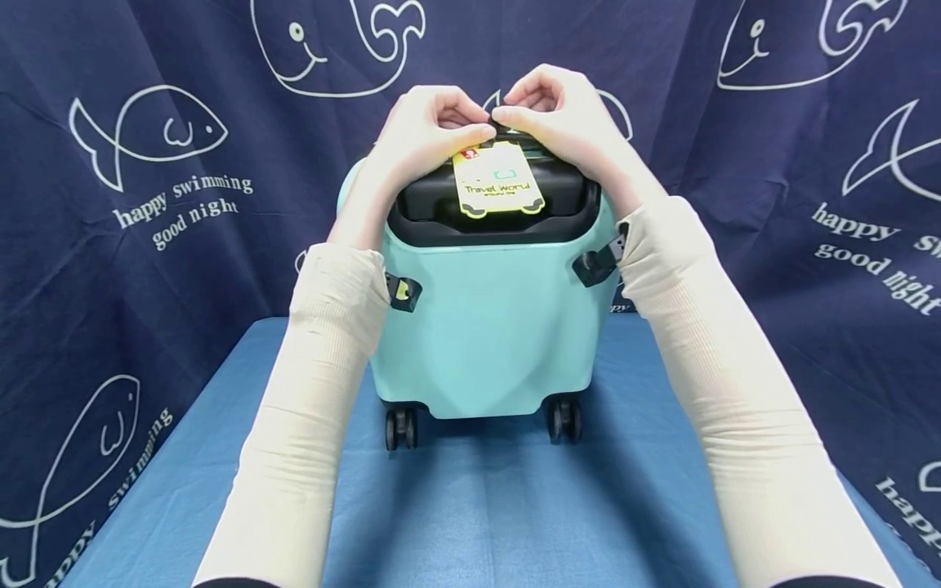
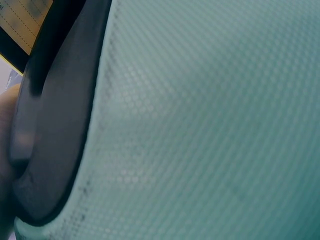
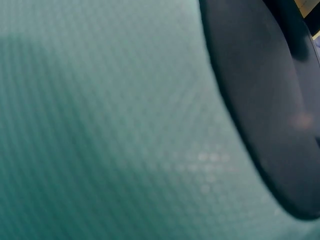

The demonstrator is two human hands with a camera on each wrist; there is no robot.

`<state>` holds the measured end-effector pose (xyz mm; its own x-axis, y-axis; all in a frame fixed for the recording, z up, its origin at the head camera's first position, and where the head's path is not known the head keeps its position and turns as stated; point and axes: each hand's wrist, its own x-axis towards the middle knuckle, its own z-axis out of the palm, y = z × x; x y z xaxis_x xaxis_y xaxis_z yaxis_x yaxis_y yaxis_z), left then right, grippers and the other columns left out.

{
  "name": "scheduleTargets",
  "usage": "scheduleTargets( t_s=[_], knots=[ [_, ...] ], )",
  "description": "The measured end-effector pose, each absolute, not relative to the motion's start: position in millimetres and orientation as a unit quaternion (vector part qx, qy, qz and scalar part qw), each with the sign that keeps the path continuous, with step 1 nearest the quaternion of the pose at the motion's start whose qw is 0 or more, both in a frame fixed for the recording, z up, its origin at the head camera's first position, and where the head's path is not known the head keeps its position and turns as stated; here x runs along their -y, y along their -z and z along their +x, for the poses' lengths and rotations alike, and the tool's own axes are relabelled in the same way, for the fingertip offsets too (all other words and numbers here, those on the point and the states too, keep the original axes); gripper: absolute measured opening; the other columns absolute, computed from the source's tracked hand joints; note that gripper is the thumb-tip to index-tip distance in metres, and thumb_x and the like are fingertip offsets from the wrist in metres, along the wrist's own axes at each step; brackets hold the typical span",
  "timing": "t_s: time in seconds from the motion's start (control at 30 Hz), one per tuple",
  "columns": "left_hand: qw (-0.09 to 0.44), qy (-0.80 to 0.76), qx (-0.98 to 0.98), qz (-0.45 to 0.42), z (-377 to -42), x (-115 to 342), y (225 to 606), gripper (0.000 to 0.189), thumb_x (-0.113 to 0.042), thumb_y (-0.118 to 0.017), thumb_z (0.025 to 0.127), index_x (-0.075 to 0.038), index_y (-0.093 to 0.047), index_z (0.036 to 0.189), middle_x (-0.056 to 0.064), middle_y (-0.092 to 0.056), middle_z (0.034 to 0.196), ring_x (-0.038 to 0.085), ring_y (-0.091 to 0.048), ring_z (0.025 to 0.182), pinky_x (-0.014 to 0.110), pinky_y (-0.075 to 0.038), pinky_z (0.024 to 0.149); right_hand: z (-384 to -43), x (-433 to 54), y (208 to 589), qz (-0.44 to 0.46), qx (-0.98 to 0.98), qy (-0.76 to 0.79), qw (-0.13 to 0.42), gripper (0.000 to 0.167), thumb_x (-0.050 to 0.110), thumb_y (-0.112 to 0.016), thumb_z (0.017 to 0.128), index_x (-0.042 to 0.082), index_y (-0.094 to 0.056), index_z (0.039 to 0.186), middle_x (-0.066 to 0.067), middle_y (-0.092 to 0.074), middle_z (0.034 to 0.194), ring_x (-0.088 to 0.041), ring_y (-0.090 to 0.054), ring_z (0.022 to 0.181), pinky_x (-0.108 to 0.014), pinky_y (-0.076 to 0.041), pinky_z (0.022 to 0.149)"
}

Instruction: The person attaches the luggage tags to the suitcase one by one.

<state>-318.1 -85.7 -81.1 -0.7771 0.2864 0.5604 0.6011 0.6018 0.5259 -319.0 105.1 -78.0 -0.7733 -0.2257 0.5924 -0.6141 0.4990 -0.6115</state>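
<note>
A mint-green suitcase (image 1: 485, 327) with a black top panel stands upright. A yellow-and-white luggage tag (image 1: 500, 184) printed "Travel World" hangs over the front of that panel. At the top of the tag, my left hand (image 1: 430, 126) pinches the tag's dark strap (image 1: 488, 140) between thumb and fingers. My right hand (image 1: 569, 106) pinches the strap from the other side, its thumb close to the left fingertips. The fingers partly hide the strap and the handle under it. Both wrist views are filled mostly by the ribbed suitcase shell (image 2: 210, 120) and its black panel (image 3: 260, 100).
The suitcase's black wheels (image 1: 401, 428) rest on a blue cloth-covered table (image 1: 478, 506). Behind it hangs a dark blue curtain (image 1: 243, 286) with white fish and whale drawings. A black wrist strap with a camera (image 1: 599, 260) sits at each wrist, close to the shell.
</note>
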Motion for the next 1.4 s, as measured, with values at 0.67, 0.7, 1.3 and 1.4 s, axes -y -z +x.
scheduleTargets(
  t_s=[0.67,0.7,1.3,1.4],
  knots=[
    [0.218,0.363,0.872,-0.244,-317.2,83.3,79.7,0.028,-0.035,-0.072,0.081,-0.015,-0.071,0.101,-0.004,-0.07,0.092,0.002,-0.062,0.08,0.016,-0.042,0.077,-316.8,-108.3,77.4,0.252,0.832,-0.46,0.181,0.016,0.029,-0.072,0.082,0.016,-0.064,0.086,0.008,-0.06,0.068,-0.006,-0.052,0.066,-0.019,-0.039,0.066],
    [0.218,0.366,0.871,-0.246,-317.1,83.3,79.7,0.027,-0.034,-0.072,0.081,-0.015,-0.071,0.101,-0.004,-0.07,0.092,0.002,-0.062,0.08,0.016,-0.042,0.076,-316.7,-108.4,77.9,0.259,0.826,-0.468,0.179,0.015,0.027,-0.072,0.081,0.016,-0.062,0.084,0.008,-0.059,0.067,-0.006,-0.052,0.064,-0.019,-0.038,0.065],
    [0.215,0.388,0.861,-0.248,-315.7,85.6,79.8,0.024,-0.032,-0.075,0.079,-0.016,-0.072,0.097,-0.004,-0.071,0.094,0.003,-0.064,0.08,0.016,-0.043,0.078,-318.1,-106.5,79.6,0.298,0.802,-0.485,0.181,0.014,0.025,-0.074,0.081,0.012,-0.07,0.083,0.006,-0.065,0.071,-0.011,-0.055,0.068,-0.02,-0.039,0.067],
    [0.217,0.384,0.864,-0.243,-315.5,85.8,80.4,0.028,-0.032,-0.074,0.079,-0.014,-0.069,0.1,-0.002,-0.071,0.097,0.003,-0.065,0.082,0.016,-0.044,0.08,-317.1,-106.6,79.1,0.287,0.815,-0.471,0.18,0.016,0.029,-0.073,0.081,0.013,-0.071,0.082,0.007,-0.064,0.07,-0.012,-0.053,0.069,-0.02,-0.038,0.067]
  ],
)
